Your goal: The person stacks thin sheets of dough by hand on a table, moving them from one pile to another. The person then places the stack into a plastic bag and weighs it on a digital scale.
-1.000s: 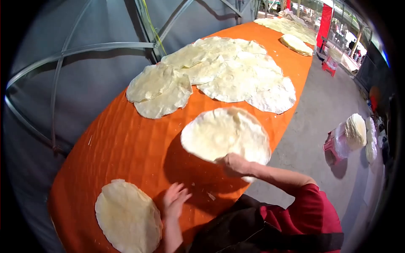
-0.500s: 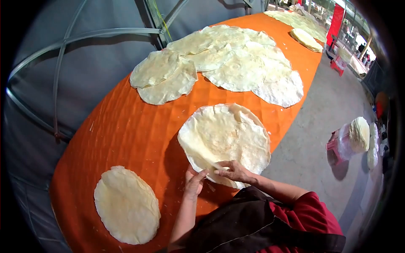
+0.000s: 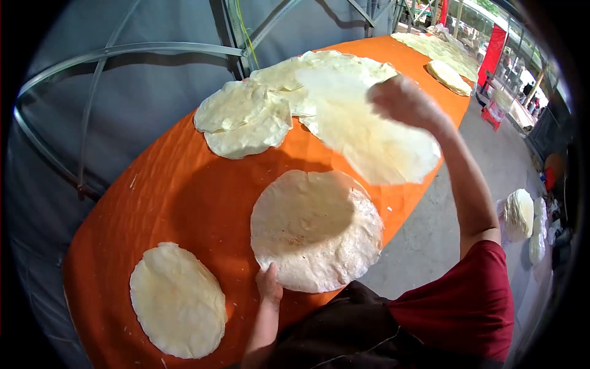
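My right hand (image 3: 402, 101) is raised over the orange table (image 3: 184, 203) and holds a thin, pale round flatbread sheet (image 3: 369, 132) in the air, blurred by motion. My left hand (image 3: 268, 286) rests on the near edge of another round flatbread (image 3: 316, 230) that lies flat on the orange cloth in front of me. A stack of round flatbreads (image 3: 177, 300) sits at the near left of the table, apart from both hands.
Several flatbreads (image 3: 246, 120) lie spread and overlapping farther along the table, with more flatbreads (image 3: 448, 74) at the far end. A grey tarp with a metal frame (image 3: 123, 55) runs along the left. On the concrete floor at right stands a bagged flatbread stack (image 3: 519, 212).
My right hand has peeled the top sheet off the flatbread in front of me and swung it up and away. My left hand now holds down the sheet left on the cloth.
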A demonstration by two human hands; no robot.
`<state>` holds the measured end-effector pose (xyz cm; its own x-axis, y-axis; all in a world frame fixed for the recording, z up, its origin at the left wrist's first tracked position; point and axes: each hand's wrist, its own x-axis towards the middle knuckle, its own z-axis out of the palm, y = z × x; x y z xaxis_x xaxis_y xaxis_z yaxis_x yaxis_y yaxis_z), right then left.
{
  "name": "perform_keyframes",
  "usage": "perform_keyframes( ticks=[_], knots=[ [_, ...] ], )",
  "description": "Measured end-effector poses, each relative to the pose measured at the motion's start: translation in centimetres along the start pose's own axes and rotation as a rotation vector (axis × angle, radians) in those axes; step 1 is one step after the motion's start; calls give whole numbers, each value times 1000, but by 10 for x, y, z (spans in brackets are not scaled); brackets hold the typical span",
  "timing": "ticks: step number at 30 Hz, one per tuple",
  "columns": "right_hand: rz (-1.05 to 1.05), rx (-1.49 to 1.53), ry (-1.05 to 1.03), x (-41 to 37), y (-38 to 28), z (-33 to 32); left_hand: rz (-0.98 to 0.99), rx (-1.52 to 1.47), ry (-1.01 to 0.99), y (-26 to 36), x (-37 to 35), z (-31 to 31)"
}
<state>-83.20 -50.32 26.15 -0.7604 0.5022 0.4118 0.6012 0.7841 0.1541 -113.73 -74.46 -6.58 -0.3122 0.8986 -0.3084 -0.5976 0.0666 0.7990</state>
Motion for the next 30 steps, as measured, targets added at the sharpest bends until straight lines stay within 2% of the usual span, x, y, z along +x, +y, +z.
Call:
perform_keyframes(
  ticks=[1,2,4,5,6,7,8,10,11,12,14,16,17,18,20,22,26,28,30],
  knots=[
    [219,-10,-196,8,-40,2,-43,-26,-2,1,0,0],
    [285,-79,-329,15,-78,6,-83,-52,-3,3,-1,-1],
    [113,-82,-370,-3,-127,53,-133,-100,9,9,-3,0],
    [-68,-255,-280,-19,-154,78,-148,-121,21,13,-3,3],
    [-129,-348,-74,-43,-178,123,-162,-143,35,18,-5,7],
    [-103,-167,-328,-53,-208,126,-184,-149,19,26,-10,13],
    [-105,-110,-318,-75,-234,150,-170,-176,15,23,-8,14],
    [-21,-10,-452,-112,-281,177,-139,-228,10,21,-3,17],
    [1,168,-404,-124,-289,178,-201,-179,94,26,-2,24],
    [75,329,-451,-130,-296,176,-223,-102,154,36,-5,39],
    [62,360,-319,-145,-295,172,-63,184,131,24,0,38],
    [73,282,-316,-144,-284,155,18,208,80,52,5,60],
    [62,247,-307,-137,-278,147,148,247,-28,69,11,65],
    [69,191,-203,-131,-275,142,279,292,-121,88,14,66],
    [59,347,25,-110,-264,151,582,477,-139,141,5,70],
    [-41,400,146,-47,-264,139,770,605,31,202,-19,57],
    [-352,462,283,78,-315,131,887,170,439,284,-79,-14],
    [-489,408,351,115,-366,144,972,256,610,301,-112,-64],
    [-633,510,292,126,-413,156,904,210,756,290,-141,-109]
  ],
)
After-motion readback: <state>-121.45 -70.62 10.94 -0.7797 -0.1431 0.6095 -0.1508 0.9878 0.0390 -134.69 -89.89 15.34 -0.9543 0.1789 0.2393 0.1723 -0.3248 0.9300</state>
